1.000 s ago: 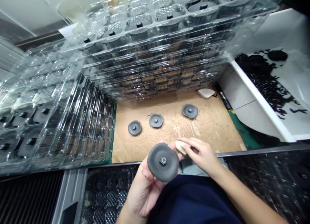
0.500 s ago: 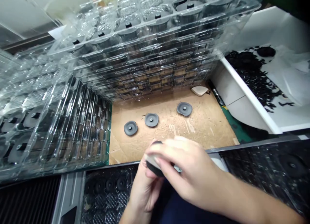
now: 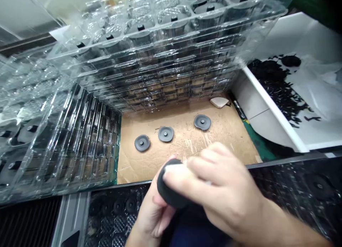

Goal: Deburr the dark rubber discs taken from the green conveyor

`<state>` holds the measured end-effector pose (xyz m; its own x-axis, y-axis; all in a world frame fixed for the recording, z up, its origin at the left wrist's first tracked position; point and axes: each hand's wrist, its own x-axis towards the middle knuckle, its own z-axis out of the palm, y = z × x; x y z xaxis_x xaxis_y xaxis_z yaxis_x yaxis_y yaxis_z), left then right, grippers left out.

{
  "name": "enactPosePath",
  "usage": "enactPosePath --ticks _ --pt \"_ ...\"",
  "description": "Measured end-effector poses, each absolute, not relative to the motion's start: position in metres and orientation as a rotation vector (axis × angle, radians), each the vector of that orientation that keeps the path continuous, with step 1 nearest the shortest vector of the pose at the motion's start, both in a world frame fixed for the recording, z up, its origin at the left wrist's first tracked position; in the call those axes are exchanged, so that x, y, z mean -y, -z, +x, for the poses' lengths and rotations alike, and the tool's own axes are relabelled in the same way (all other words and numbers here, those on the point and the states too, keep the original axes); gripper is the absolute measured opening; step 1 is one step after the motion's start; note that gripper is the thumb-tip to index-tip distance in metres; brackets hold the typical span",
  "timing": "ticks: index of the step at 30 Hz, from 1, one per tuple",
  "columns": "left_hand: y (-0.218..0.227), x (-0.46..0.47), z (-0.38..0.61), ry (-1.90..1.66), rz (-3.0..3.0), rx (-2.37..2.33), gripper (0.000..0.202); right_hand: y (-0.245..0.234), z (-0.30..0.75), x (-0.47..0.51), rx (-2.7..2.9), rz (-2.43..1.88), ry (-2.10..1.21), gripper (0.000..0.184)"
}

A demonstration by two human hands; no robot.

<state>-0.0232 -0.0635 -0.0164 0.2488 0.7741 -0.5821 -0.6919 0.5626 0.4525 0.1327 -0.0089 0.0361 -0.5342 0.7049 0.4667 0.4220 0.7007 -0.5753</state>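
item: dark round disc (image 3: 169, 195), low centre, over the near edge of the desk, close to the body.
left grip (image 3: 153, 214): closed on the disc from below and left, fingers curled behind it, thumb at the rim.
right grip (image 3: 227, 190): laid over the disc from the right, fingertips (image 3: 176, 175) on its upper face; blurred, perhaps something pale pinched there, cannot tell.
axis: none, round; face tilted up toward the camera. both grips touching, left one carrying.
beyond: row of three loose discs (image 3: 165, 134) flat on cardboard sheet (image 3: 229, 136), well apart from both grips.
surround: clear tray stacks (image 3: 160, 61) behind and at left; white bin (image 3: 269, 104) with black scraps (image 3: 278, 83) at right.
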Motion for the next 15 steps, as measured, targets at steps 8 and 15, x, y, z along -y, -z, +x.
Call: enactPosePath --ticks 8,15 --pt "0.012 0.06 -0.029 -1.028 0.056 -0.633 0.05 0.031 0.151 -0.006 1.974 -1.091 -0.844 0.025" --pt "0.015 0.057 -0.029 -1.025 0.107 -0.582 0.051 0.085 0.169 0.026 1.992 -1.252 -0.988 0.021"
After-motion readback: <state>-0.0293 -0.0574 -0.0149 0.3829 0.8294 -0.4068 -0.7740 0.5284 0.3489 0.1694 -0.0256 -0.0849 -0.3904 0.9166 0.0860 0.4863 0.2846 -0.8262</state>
